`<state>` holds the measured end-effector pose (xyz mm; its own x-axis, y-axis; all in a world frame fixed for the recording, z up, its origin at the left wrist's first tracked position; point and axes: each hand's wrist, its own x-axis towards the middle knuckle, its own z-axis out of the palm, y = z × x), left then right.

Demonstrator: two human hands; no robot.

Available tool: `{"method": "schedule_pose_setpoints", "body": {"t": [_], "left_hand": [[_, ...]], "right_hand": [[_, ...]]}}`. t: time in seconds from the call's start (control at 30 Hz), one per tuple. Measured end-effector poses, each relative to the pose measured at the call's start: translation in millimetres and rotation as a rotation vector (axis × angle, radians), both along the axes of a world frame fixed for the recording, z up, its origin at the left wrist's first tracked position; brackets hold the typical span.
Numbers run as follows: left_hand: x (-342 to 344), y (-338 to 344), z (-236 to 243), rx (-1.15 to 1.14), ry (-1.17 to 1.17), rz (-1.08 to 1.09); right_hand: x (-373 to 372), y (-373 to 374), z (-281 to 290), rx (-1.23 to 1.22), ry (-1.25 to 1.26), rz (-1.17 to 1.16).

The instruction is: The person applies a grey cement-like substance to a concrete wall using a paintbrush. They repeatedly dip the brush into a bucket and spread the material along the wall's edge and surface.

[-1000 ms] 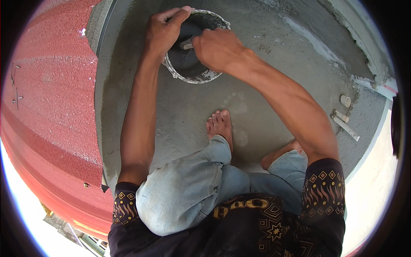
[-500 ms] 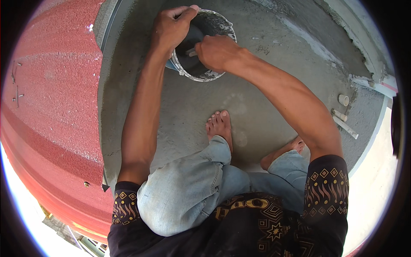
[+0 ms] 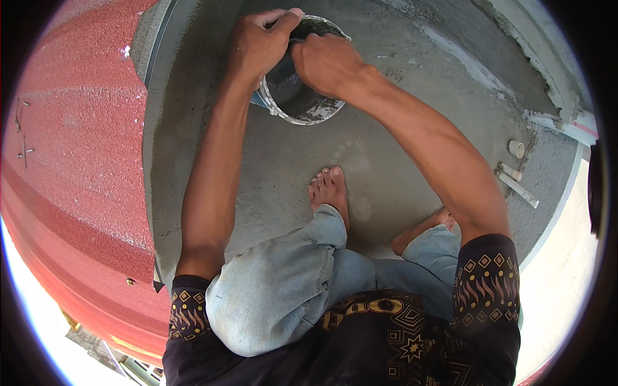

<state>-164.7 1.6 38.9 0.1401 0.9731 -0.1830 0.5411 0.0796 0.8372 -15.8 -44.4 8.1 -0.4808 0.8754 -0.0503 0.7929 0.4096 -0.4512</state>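
A bucket point(image 3: 273, 106) with a cement-smeared white rim and a blue outside stands on the grey floor beyond my feet. Dark grey wet mix point(image 3: 286, 83) lies inside it. My left hand point(image 3: 261, 45) is closed over the bucket's far left rim, with the thumb near the top edge. Inside the opening, my right hand point(image 3: 328, 64) is closed in a fist above the mix. What it grips is hidden by the fingers now; a short pale stick-like end showed beside them half a second ago.
Red, gritty roof sheeting point(image 3: 84, 161) with a few loose screws point(image 3: 24, 151) runs along the left, past the slab's edge. Short white pipe stubs point(image 3: 515, 148) stick up at the right. A low cement wall point(image 3: 515, 58) rises at the far right. My bare foot point(image 3: 329, 188) rests on the cement floor point(image 3: 277, 174).
My right hand has moved slightly up and away from me inside the bucket, and the pale end is no longer visible. The bucket shifted a little; my left hand keeps its hold.
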Motion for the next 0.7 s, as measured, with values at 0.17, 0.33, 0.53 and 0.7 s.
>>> {"method": "schedule_pose_setpoints", "body": {"t": [0.17, 0.33, 0.53, 0.7], "left_hand": [[-4, 2, -4, 0.081, 0.001, 0.011], [6, 0, 1, 0.033, 0.031, -0.013], [3, 0, -1, -0.011, -0.018, 0.016], [-6, 5, -12, 0.128, -0.042, 0.004]], "right_hand": [[-4, 1, 18, -0.255, -0.195, 0.129], [-3, 0, 8, -0.173, -0.179, 0.091], [2, 0, 7, -0.089, 0.011, -0.055], [-9, -8, -6, -0.063, 0.018, 0.123]]}}
